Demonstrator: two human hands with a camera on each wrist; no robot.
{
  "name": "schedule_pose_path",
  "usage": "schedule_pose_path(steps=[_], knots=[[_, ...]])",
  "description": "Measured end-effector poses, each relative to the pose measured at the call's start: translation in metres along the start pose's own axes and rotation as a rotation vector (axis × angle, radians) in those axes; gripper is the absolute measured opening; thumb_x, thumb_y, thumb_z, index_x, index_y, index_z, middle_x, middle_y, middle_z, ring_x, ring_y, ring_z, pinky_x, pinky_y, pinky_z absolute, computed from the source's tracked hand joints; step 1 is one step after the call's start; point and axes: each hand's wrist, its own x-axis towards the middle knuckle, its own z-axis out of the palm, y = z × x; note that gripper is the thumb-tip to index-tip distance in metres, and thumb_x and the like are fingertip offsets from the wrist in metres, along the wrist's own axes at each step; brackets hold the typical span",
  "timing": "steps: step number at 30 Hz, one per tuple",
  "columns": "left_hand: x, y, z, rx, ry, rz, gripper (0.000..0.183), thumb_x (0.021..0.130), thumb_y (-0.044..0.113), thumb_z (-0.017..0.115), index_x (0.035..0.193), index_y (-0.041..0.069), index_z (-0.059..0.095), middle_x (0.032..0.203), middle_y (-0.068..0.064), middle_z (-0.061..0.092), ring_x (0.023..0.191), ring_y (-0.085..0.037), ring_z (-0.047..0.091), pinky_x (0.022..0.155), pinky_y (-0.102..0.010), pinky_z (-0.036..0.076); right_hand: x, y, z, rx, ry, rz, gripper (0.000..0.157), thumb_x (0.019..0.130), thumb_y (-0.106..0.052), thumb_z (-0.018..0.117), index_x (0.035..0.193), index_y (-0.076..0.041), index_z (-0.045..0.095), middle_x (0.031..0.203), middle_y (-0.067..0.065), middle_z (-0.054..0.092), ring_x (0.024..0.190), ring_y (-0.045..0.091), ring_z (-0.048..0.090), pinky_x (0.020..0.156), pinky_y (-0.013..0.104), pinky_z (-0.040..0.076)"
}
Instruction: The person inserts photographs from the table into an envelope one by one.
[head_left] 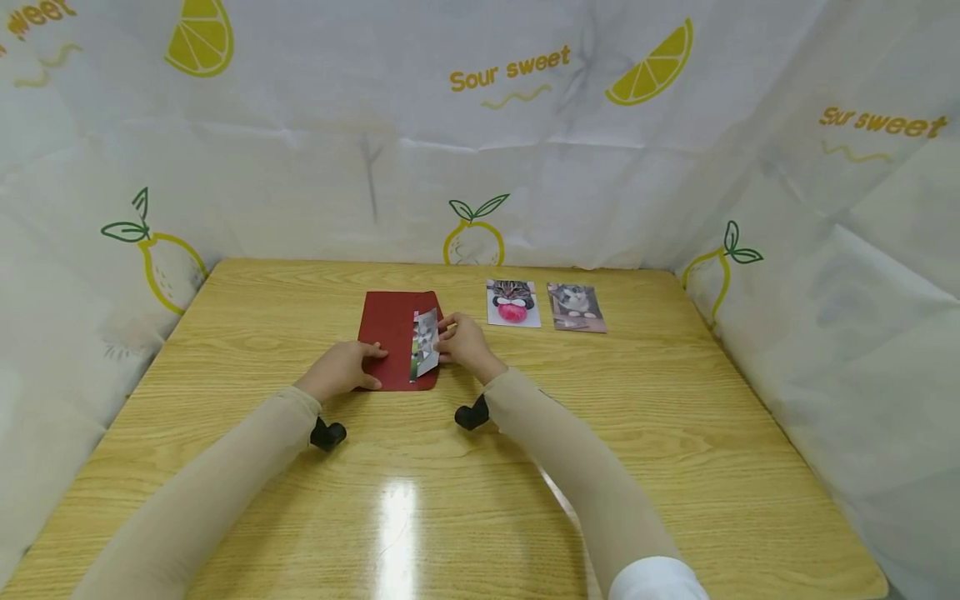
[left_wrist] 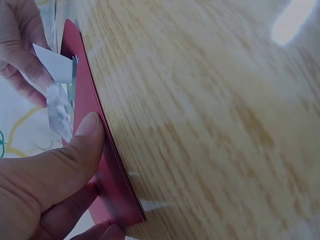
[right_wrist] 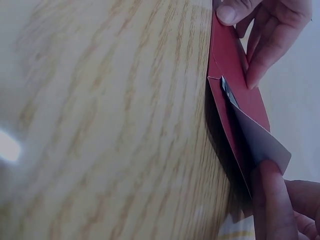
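Note:
A red envelope (head_left: pixel 393 321) lies on the wooden table with its open end to the right. My left hand (head_left: pixel 341 369) holds its left part, thumb near the front edge and a fingertip on the red face. At the open end my right hand (head_left: pixel 467 343) pinches a grey cat photo card (head_left: pixel 428 337), which stands tilted, its left side at the opening. Its pale back (right_wrist: pixel 262 137) shows in the right wrist view. Beside it, a strip of another colourful card (head_left: pixel 414 367) shows at the opening.
Two photo cards lie farther back to the right: a tabby cat with a pink ball (head_left: pixel 513 304) and a grey-and-white cat (head_left: pixel 577 307). A white lemon-print cloth (head_left: pixel 337 192) hangs behind and beside the table (head_left: pixel 675 467). Black mounts (head_left: pixel 472 414) sit under both wrists.

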Motion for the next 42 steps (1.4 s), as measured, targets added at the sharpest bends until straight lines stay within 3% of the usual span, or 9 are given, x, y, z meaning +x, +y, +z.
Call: schedule_pose_path(steps=[20,33,42], knots=[[0.000,0.001,-0.001,-0.004,0.000,0.009,0.054,0.079,0.019,0.074,0.129,0.008,0.056,0.141,-0.016,0.041,0.131,-0.038,0.031,0.105,-0.048,0.031,-0.002,-0.004,0.015,0.020,-0.021,-0.022,0.035,0.081,0.011,0.063,0.114,0.003,0.052,0.088,0.013,0.055,0.067,0.018,0.058,0.057,0.030,0.056],[0.000,0.000,-0.002,-0.003,-0.002,-0.002,0.054,0.079,0.020,0.074,0.129,0.009,0.056,0.141,-0.015,0.040,0.132,-0.038,0.031,0.105,-0.048,0.031,0.000,-0.004,0.021,-0.040,-0.028,-0.014,0.031,0.083,0.006,0.064,0.112,0.002,0.054,0.087,0.010,0.056,0.071,0.020,0.061,0.058,0.027,0.055],[0.001,0.000,-0.002,-0.011,-0.005,-0.003,0.055,0.080,0.020,0.073,0.130,0.009,0.055,0.142,-0.015,0.040,0.132,-0.038,0.030,0.105,-0.048,0.031,-0.007,-0.006,0.015,-0.066,-0.134,0.086,0.051,0.081,0.006,0.065,0.130,-0.002,0.050,0.110,0.016,0.055,0.064,0.021,0.062,0.062,0.030,0.056]])
